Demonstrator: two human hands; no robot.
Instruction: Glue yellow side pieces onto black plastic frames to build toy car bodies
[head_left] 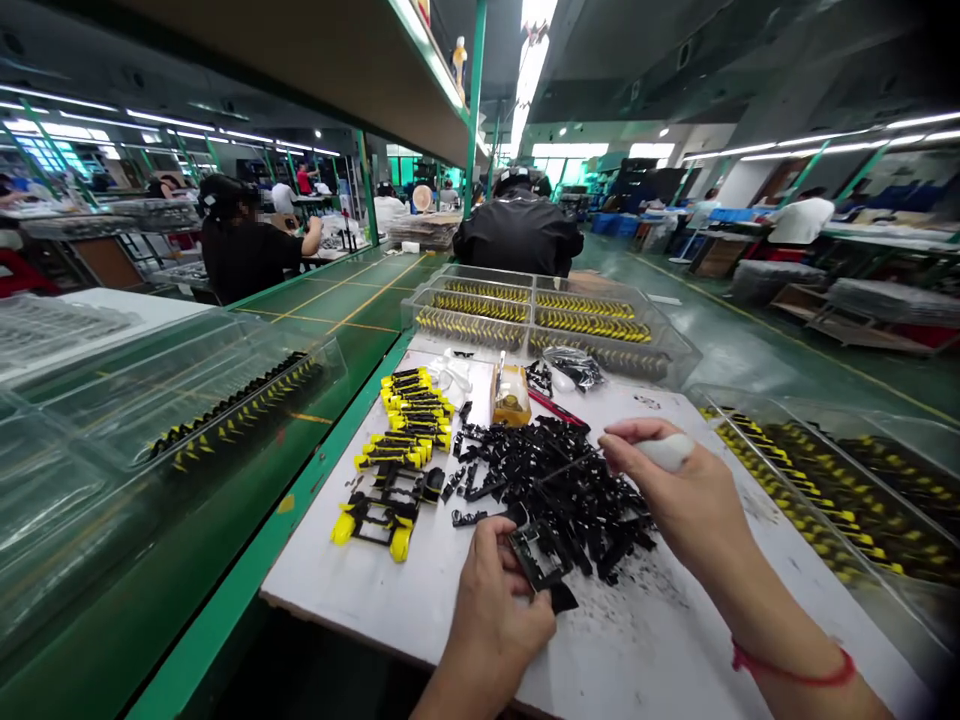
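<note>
My left hand [496, 600] is closed on a black plastic frame [541, 553] with a rectangular opening, held above the near part of the white board [420, 610]. My right hand [679, 490] grips a thin-shafted tool with a rounded white handle [666, 453]. Its shaft reaches left over a heap of small black plastic parts [562, 470], and the exact kind of tip cannot be made out. Left of the heap lie a row of yellow-and-black assemblies [412, 420] and one more black assembly with yellow ends [382, 510].
Clear trays of yellow-and-black parts stand behind the board [532, 320], at the right [817, 490] and at the left [240, 420]. An amber container [511, 395], a red-and-black tool [557, 408] and a plastic bag [574, 368] lie behind the heap. A co-worker [517, 230] sits ahead.
</note>
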